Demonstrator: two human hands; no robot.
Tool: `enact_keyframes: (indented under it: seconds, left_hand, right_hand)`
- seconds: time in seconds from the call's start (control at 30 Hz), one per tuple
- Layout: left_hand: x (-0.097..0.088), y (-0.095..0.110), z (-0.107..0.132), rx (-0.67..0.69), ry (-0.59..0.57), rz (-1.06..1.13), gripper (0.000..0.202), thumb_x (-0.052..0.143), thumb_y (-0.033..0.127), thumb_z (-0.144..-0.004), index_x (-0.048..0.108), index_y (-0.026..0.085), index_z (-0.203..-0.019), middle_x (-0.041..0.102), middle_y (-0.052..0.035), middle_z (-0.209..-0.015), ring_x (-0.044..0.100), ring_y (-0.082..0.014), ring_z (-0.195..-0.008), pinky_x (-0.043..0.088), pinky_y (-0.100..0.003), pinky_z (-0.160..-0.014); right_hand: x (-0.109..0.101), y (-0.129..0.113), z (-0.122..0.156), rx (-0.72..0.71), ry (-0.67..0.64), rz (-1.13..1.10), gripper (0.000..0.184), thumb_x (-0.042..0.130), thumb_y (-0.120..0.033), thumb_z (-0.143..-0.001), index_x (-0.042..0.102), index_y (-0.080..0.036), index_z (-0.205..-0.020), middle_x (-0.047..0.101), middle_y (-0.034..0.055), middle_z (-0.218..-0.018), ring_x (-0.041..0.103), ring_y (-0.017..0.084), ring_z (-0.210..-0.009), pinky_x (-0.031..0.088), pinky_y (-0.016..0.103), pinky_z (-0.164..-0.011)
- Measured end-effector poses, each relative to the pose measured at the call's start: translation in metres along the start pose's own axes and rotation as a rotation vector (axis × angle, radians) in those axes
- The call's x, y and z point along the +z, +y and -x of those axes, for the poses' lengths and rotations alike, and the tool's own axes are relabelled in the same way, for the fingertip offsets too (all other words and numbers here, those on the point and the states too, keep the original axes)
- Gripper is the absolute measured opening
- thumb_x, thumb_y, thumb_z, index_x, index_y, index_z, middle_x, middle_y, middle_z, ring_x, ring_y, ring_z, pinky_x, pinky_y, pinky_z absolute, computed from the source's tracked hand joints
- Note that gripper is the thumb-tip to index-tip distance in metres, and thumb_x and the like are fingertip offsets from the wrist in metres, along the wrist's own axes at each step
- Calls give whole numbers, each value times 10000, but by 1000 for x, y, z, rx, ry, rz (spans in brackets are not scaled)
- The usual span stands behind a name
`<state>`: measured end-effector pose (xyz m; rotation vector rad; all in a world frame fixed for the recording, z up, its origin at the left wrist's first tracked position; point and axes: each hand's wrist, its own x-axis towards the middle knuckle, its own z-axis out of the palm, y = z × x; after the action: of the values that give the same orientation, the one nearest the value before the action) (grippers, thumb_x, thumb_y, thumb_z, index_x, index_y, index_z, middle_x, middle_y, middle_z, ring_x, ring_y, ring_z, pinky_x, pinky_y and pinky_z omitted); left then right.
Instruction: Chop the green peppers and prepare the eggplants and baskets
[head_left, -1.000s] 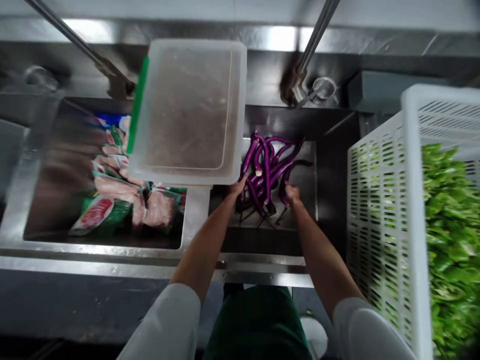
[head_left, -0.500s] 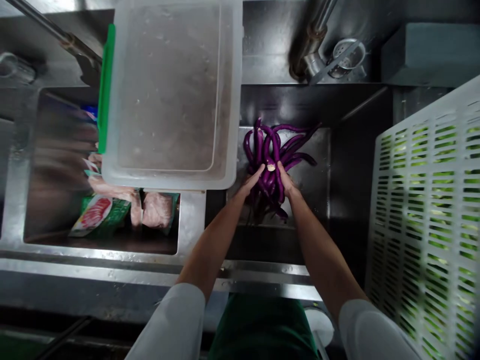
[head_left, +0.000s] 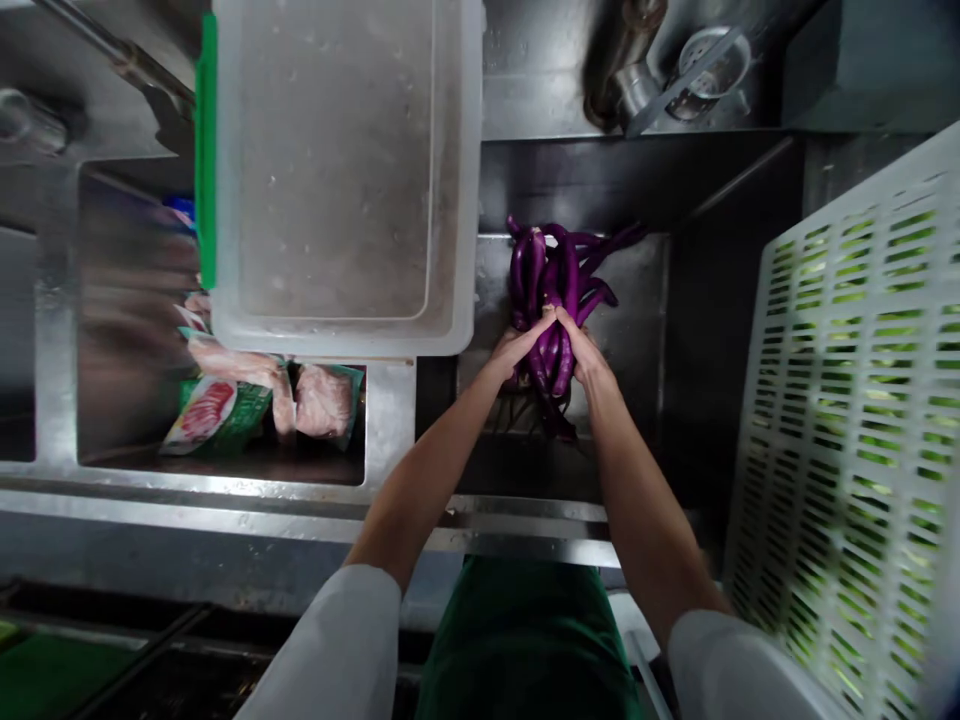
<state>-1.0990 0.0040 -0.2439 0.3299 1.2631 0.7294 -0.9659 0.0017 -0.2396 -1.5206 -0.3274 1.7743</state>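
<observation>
Hands (head_left: pixel 521 347) (head_left: pixel 590 354) drawn together, half-curled around eggplants (head_left: pixel 570 275)

A stainless-steel bench (head_left: pixel 391 415) spans the view, basins (head_left: pixel 724 270) with shadowed walls sunk into it side by side. Behind the right-hand basin, a metal pipe (head_left: pixel 626 60) stands near a gray box (head_left: pixel 870 70). Pale light glints along the bench's front edge (head_left: pixel 225 514).

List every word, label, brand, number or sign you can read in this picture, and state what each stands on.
No text can be read.
Green meat package, left sink basin: any printing is too small and blurred to read.
Blue package, partly hidden behind the plastic container: too blurred to read.
Plastic container, white basket and purple eggplants: no lettering seen.
</observation>
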Motion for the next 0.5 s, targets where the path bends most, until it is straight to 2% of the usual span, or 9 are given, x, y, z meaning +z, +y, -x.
enact_keyframes:
  seconds: [0.17, 0.3, 0.4, 0.5]
  left_hand:
    - [28, 27, 55, 116, -28, -48, 461, 904, 507, -810, 824, 128, -1060, 821, -122, -976, 783, -308, -1008, 615, -462, -995]
    - [46, 39, 103, 229, -108, -7, 503, 890, 540, -813, 803, 155, -1125, 822, -109, -1025, 785, -283, -1012, 616, -434, -1000]
    - [55, 44, 144, 295, -55, -14, 520, 890, 511, -822, 760, 164, -1187, 814, -115, -1102, 782, -274, -1005, 612, -437, -997]
    - [60, 44, 186, 367, -25, -39, 542, 885, 473, -839, 715, 182, -1263, 790, -116, -1218, 760, -280, -1109, 579, -435, -1056]
  right_hand:
    - [10, -31, 56, -170, 46, -60, 358, 740, -403, -985, 634, -155, -1220, 785, -44, -836, 727, 100, -715, 611, 231, -855]
    - [14, -55, 105, -266, 92, -49, 452, 869, -444, -833, 658, -197, -1146, 802, 5, -921, 774, 181, -818, 645, 294, -850]
    - [14, -63, 144, -348, 102, -15, 587, 925, -536, -704, 667, -228, -1132, 801, 20, -993, 779, 222, -887, 650, 325, -849]
    - [13, -65, 182, -443, 110, 25, 652, 923, -579, -664, 659, -238, -1153, 794, 38, -1057, 769, 244, -951, 633, 356, -901]
